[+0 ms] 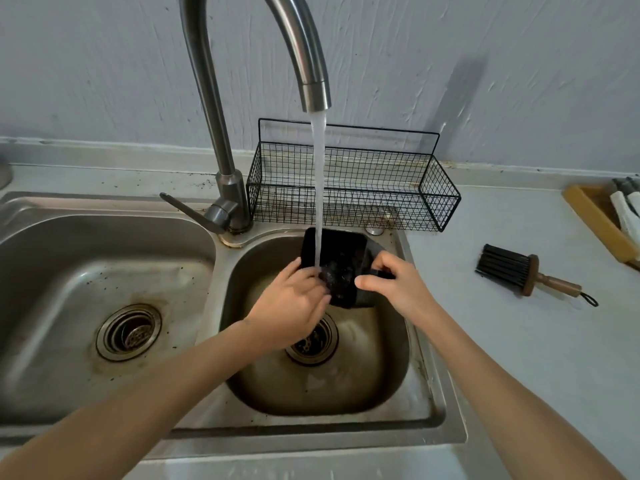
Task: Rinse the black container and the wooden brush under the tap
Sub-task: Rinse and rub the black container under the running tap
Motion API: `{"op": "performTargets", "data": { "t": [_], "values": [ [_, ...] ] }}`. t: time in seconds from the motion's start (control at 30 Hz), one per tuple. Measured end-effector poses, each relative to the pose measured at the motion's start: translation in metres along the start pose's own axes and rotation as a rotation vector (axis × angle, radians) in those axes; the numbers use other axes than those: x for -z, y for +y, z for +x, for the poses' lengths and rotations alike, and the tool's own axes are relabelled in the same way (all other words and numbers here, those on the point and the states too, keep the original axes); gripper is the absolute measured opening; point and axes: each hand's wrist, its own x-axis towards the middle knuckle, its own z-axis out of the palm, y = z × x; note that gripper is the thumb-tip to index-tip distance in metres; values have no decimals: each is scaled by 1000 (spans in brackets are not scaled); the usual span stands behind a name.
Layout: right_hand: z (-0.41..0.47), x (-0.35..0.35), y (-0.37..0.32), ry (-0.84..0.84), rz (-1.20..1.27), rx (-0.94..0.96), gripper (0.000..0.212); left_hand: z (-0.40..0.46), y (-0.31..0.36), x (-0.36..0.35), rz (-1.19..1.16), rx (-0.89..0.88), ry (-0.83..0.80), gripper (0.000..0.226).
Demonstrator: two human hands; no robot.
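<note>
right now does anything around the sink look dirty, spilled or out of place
Dark specks and grime dot the left basin and the ledge behind the tap. Otherwise all is orderly: the wooden brush lies on the counter, unrinsed.

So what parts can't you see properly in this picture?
Head view, the only one:
- Inside of the black plastic container: hidden by the left hand, right hand and running water.
- Wooden tray at the right edge: cut off, contents unclear.
- Small round sink: its drain is partly covered by the left hand.

Pale counter (519, 341) carries the wooden brush (519, 273), wire basket (353, 192), perhaps a wooden tray (595, 223).
</note>
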Motion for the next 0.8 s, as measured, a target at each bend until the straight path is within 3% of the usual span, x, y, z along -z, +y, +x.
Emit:
{"op": "performTargets", "data": {
  "t": [0.07,0.13,0.23,0.3,0.37,0.4,0.5,0.57,0.73,0.8],
  "values": [
    [-1,-2,1,-28,-43,30,32,4,4,5,-248,38,-249,33],
    [-2,-6,0,-50,-85,53,33,18,4,7,-429,97,-643,38],
    [-2,-14,1,-101,-97,43,35,37,-2,9,-239,118,-964,48],
    [-2,-16,2,-97,-34,11,34,42,-6,10,190,12,-1077,69],
    [0,-15,1,-80,16,-3,33,43,-9,9,604,-113,-1029,73],
    [2,-13,0,-67,36,-3,33,42,-10,10,703,-145,-965,67],
    [7,-9,-3,-36,39,10,30,36,-9,6,558,-139,-769,52],
    [8,-7,-3,-40,24,0,29,29,-6,7,393,-123,-791,53],
    [10,-8,-2,-64,56,-43,29,28,-22,15,605,-151,-668,45],
    [13,-9,-3,-50,50,-47,29,26,-16,10,514,-121,-688,49]
  ]
}}
